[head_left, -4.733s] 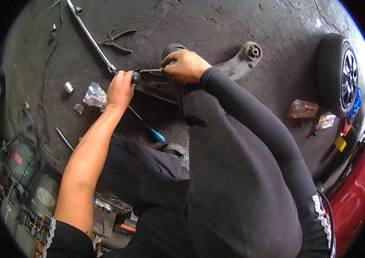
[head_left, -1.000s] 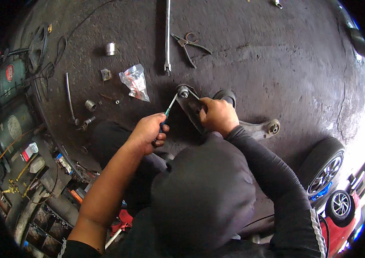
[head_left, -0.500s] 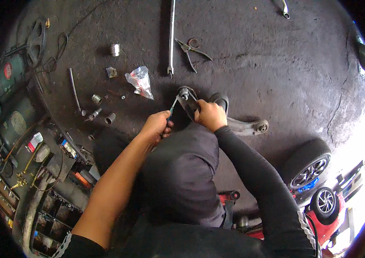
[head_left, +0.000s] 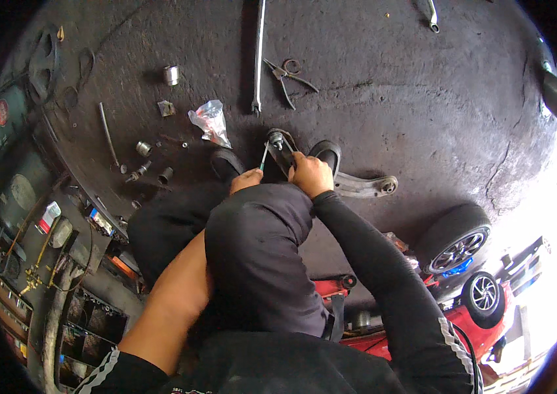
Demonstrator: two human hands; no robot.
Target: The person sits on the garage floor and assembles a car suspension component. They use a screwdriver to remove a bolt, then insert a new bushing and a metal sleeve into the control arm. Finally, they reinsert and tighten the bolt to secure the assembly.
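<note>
A suspension control arm (head_left: 364, 186) lies on the dark floor, with a ball joint (head_left: 276, 139) at its far end. My left hand (head_left: 247, 180) is closed round a screwdriver (head_left: 264, 157) with a teal handle, its tip at the left side of the joint. My knee hides part of this hand. On the other side, my right hand (head_left: 311, 175) is closed over the arm, gripping a slim metal tool (head_left: 289, 144) whose shaft reaches the joint; its handle is covered by the fingers. My shoes (head_left: 326, 155) stand close to both hands.
Beyond the joint lie a long metal bar (head_left: 259, 59), pliers (head_left: 285, 82) and a clear plastic bag (head_left: 211, 123). Sockets (head_left: 171, 75) and a thin rod (head_left: 107, 134) are scattered left. A wheel (head_left: 455, 240) and a red jack (head_left: 332, 287) sit right; a tool tray (head_left: 88, 322) is lower left.
The view has shifted, and my left knee now covers more of the left hand and forearm. Both hands keep their grips, and the tools stay against the joint.
</note>
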